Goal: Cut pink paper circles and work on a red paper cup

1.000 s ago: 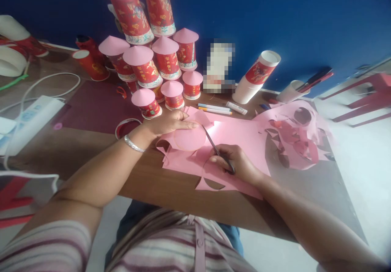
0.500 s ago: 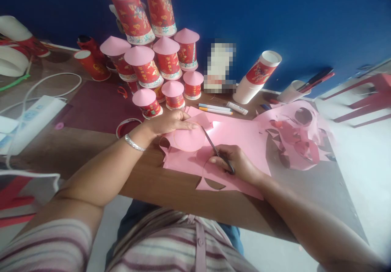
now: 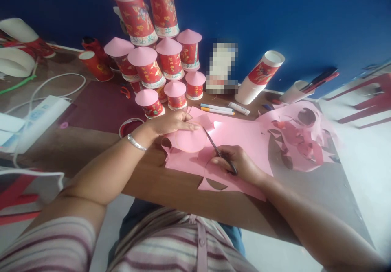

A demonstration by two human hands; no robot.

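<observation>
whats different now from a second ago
The view shifted a little, so the scene sits slightly further right in the picture. Nothing was grasped or released: the left hand still holds pink paper, the right hand scissors. The red cups stand unchanged.

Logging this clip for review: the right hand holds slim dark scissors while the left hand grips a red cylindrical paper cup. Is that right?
Not quite: the head view shows the left hand gripping a thin pink paper piece, not a cup; the right hand does hold the slim dark scissors.
</observation>
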